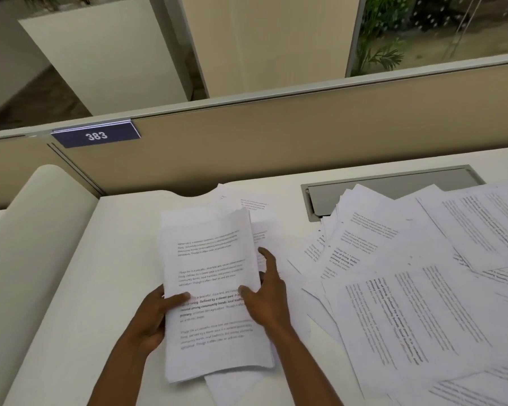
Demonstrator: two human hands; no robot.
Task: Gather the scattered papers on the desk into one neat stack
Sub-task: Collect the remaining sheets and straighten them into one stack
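Observation:
A thick stack of printed papers (pixel 211 259) is held above the white desk (pixel 115 259) at its middle. My left hand (pixel 156 315) grips the stack's left edge, thumb on the top page. My right hand (pixel 266 300) holds the right edge with the thumb on top and the index finger stretched along the side. One or two loose sheets (pixel 247 203) lie under and behind the stack. Several scattered papers (pixel 408 273) with printed text overlap across the right half of the desk.
A beige partition (pixel 276 142) with a blue "383" plate (pixel 96 136) runs along the desk's far edge. A grey cable hatch (pixel 387 186) sits in the desk at the back right, partly covered by sheets. A rounded white divider (pixel 33 218) stands at the left.

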